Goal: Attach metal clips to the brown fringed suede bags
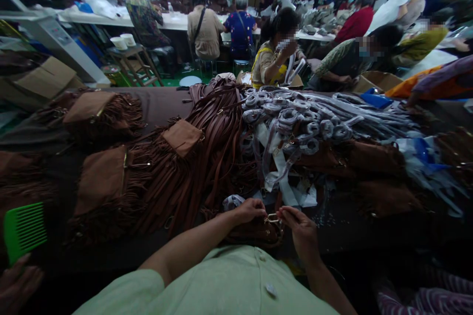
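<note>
A gold-coloured metal clasp (272,217) sits between my two hands, close above a dark brown bag (254,232) on the table in front of my body. My left hand (251,210) pinches at the clasp's left side. Thumb and fingers of my right hand (298,224) close on its right end. Whether a strap runs from the clasp is too dark to tell. Just beyond my left hand lies a small plastic-wrapped bundle (233,202). White wrapping strips (286,187) lie past my right hand.
Brown fringed bags (101,172) and a heap of brown straps (214,142) cover the left. Plastic-wrapped straps (295,113) are piled beyond. A neighbour's hand (20,278) holds a green comb (25,230) at lower left. A striped sleeve (424,295) shows at lower right; several people sit opposite.
</note>
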Demonstrator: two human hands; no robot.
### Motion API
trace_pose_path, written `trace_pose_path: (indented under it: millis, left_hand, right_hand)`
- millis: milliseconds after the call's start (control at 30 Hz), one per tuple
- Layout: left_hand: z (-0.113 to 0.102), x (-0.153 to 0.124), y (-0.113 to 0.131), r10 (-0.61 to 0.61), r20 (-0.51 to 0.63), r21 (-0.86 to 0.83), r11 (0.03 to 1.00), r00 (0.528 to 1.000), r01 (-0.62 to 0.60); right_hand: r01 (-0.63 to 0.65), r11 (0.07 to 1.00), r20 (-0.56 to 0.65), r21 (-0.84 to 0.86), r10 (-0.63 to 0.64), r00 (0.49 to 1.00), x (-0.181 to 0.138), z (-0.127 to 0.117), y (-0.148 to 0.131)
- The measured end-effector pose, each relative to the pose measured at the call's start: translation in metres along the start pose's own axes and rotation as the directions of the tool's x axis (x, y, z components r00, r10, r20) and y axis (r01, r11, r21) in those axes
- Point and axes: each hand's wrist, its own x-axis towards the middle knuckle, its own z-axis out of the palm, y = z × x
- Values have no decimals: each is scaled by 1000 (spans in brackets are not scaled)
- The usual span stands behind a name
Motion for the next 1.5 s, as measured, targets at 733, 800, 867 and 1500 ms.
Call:
trace_pose_path:
  millis: [733, 800, 867, 1500]
  left_hand:
    - [2, -6, 1, 27, 26, 186, 982, 999, -31]
    - [2, -7, 1, 32, 26, 203, 978, 999, -37]
    - [2, -9, 3, 43, 28, 192, 980, 999, -48]
    - [22, -23, 3, 0, 7, -451, 892, 1000, 3]
  right_hand:
    - [8, 1000, -8, 27, -8, 1000, 12, -13, -8]
    - [21, 999, -13, 31, -21, 1000, 13, -15, -8]
    - [27, 1000, -13, 14, -27, 1000, 13, -16, -6]
    - [-208, 943, 250, -260, 274, 929, 25, -15, 48]
